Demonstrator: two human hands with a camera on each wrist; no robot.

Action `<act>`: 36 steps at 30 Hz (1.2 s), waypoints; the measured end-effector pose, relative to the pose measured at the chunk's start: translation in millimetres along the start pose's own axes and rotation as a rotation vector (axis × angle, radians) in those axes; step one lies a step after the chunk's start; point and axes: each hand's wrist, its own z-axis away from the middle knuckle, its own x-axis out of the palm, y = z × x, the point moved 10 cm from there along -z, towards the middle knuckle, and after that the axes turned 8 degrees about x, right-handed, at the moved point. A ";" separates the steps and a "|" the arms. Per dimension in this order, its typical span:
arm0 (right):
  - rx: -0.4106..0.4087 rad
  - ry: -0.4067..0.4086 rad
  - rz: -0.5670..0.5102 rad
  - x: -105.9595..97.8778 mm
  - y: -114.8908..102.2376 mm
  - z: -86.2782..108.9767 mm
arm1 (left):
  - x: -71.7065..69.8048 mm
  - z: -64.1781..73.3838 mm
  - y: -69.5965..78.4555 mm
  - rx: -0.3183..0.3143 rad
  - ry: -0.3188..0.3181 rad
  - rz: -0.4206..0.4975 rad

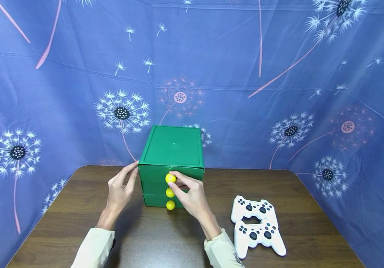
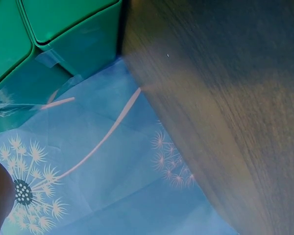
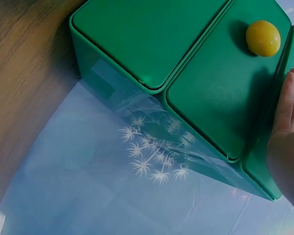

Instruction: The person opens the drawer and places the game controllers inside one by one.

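A green box of stacked drawers (image 1: 174, 143) stands at the back middle of the table, with yellow round knobs down its front. My right hand (image 1: 194, 194) pinches the top knob (image 1: 170, 178) between thumb and fingers. The middle knob (image 1: 170, 192) and the bottom knob (image 1: 170, 205) sit below it. My left hand (image 1: 119, 190) touches the box's upper left front edge with extended fingertips. In the right wrist view, one yellow knob (image 3: 263, 38) shows beside the right hand (image 3: 288, 110). Only a dark bit of the left hand (image 2: 0, 193) enters the left wrist view.
Two white game controllers (image 1: 255, 227) lie at the right of the wooden table (image 1: 305, 230), one in front of the other. A blue cloth with dandelion prints (image 1: 225, 56) hangs behind the table. Clear tape (image 3: 157, 115) runs along the box's side.
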 end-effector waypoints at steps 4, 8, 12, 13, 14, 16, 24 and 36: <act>-0.005 0.007 0.001 -0.2 1.0 -0.7 | 0.2 -0.3 0.3 0.003 -0.002 0.001; -0.007 0.011 0.007 -0.2 1.9 -1.5 | 0.1 -0.6 0.7 0.006 0.000 0.003; -0.006 0.013 0.007 -0.3 2.4 -2.3 | 0.2 -0.3 0.5 0.007 0.001 -0.003; -0.006 0.013 0.007 -0.3 2.4 -2.4 | 0.2 -0.1 0.5 0.007 0.001 -0.004; -0.005 0.014 0.007 -0.3 2.4 -2.5 | 0.1 0.1 0.3 0.007 0.002 -0.006; -0.005 0.015 0.008 -0.4 2.5 -2.3 | -0.1 0.5 0.3 0.010 0.004 -0.006; 0.005 0.024 -0.003 -0.4 4.2 -1.3 | -0.5 1.8 -1.0 0.011 0.015 -0.010; -0.033 0.037 -0.002 1.1 5.5 4.1 | -1.4 3.4 -2.5 0.003 0.031 -0.014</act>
